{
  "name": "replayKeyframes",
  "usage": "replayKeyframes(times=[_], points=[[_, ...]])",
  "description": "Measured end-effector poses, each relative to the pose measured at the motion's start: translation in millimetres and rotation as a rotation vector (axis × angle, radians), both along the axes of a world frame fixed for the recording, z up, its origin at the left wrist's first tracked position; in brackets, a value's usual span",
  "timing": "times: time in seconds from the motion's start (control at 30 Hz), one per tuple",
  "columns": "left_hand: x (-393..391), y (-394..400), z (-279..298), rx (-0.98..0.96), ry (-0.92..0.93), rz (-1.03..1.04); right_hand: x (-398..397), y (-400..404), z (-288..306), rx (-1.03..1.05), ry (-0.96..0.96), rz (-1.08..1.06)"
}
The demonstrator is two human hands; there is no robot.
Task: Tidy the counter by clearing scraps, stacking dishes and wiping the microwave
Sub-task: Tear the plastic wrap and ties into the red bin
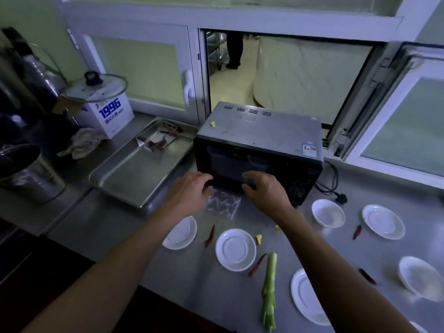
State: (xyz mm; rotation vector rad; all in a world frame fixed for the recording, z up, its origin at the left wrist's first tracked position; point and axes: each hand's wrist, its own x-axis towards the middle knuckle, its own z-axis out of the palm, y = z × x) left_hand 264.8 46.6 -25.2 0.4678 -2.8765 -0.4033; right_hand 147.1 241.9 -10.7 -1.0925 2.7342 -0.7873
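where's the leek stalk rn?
Head view, lower centre: the leek stalk lies on the counter near its front edge, between two plates, under the right forearm.

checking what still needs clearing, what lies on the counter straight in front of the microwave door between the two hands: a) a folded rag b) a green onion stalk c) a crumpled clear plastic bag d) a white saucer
c: a crumpled clear plastic bag lies on the steel counter right below the microwave door, with the left hand and the right hand on either side of it.
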Motion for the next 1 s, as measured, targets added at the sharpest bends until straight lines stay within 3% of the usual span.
replayKeyframes(times=[0.5,1.0], points=[[-104.8,-86.6,22.7,0.012,0.102,0.032,-66.2,-80.5,11.2,-0.055,-0.004,-0.040],[-214.5,-188.7,3.6,-0.005,0.072,-0.250,-123.6,-185.8,16.9,-0.010,0.068,-0.204]])
